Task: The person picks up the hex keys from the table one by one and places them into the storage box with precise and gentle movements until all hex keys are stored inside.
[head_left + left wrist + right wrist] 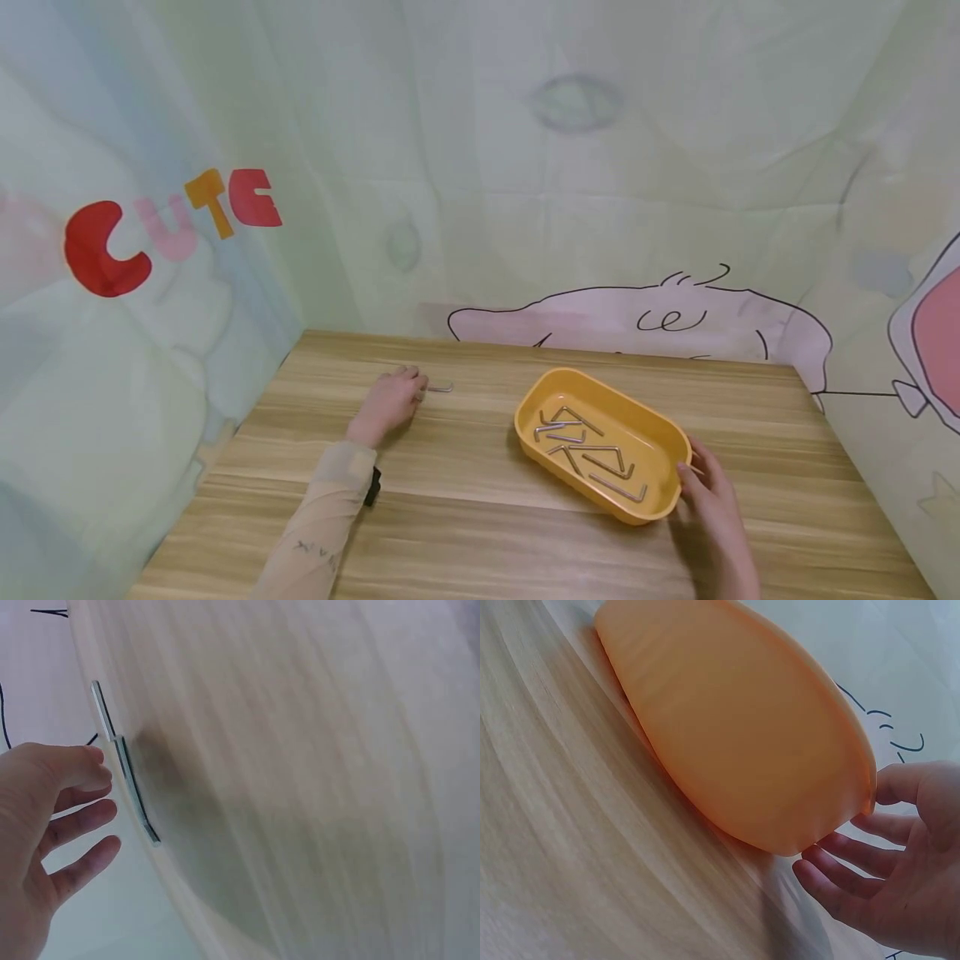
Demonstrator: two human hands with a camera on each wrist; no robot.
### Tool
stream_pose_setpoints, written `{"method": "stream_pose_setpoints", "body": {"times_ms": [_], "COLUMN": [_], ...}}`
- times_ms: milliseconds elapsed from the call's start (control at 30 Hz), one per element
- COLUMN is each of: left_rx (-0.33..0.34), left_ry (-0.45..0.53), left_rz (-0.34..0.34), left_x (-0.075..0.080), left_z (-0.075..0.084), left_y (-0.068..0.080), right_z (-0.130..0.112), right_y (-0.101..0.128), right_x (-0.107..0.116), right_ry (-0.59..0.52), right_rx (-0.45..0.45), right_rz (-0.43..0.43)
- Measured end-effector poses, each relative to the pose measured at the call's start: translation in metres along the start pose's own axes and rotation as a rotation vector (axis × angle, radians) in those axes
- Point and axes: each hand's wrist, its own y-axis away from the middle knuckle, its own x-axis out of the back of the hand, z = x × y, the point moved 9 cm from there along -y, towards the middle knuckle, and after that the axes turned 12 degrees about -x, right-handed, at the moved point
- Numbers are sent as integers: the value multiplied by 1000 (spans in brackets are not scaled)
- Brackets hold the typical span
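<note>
My left hand (390, 402) reaches over the back left of the wooden table. In the left wrist view, two L-shaped metal hex keys (133, 787) lie end to end on the tabletop, right by the fingertips. The fingers are loosely bent and spread; whether they touch a key cannot be made out. In the head view, one hex key (442, 389) sticks out past the hand. My right hand (712, 492) grips the near right end of a yellow plastic basin (652, 417), thumb at the rim and fingers outside. Several hex keys (611, 467) lie scattered on the basin's floor.
The wood-grain table (450, 533) runs back to a printed fabric curtain (480, 208), which also stands along both sides. A black strap piece (372, 487) is on the left wrist.
</note>
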Motion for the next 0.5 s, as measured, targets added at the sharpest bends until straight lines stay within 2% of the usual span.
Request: {"method": "stream_pose_setpoints", "body": {"times_ms": [300, 500], "left_rx": [64, 113], "left_ry": [-8, -3], "left_rz": [-20, -20], "left_x": [-6, -11], "left_z": [-13, -22], "left_y": [-1, -2], "right_z": [1, 0], "right_y": [1, 0], "right_x": [0, 1], "right_ry": [-55, -44], "right_rx": [-12, 15], "right_rz": [-10, 6]}}
